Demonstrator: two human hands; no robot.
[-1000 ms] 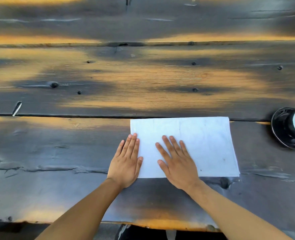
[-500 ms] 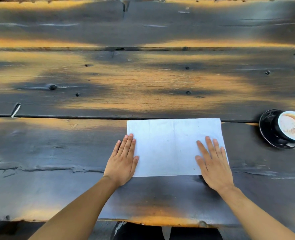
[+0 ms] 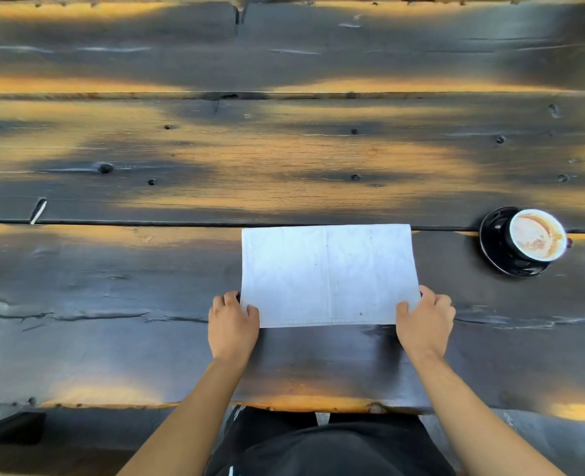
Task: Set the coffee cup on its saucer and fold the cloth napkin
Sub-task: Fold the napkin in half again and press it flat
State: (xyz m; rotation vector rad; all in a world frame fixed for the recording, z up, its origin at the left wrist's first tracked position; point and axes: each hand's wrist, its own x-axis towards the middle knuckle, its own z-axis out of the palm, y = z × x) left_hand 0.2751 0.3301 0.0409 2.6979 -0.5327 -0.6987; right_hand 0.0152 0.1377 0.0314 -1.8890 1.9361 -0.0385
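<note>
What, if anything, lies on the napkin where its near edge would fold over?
Nothing visible does. The napkin lies flat and bare; the left hand and right hand pinch its near corners. The coffee cup sits on its saucer, apart to the right.

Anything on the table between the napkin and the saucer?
Nothing: in the head view, only bare dark table lies between the napkin and the saucer, which holds the cup.

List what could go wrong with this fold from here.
1. The left hand and right hand pinch only the near corners of the napkin; an uneven lift would skew the fold.
2. The coffee cup, apparently holding coffee, sits off-centre on its saucer; a table jolt might spill it.
</note>
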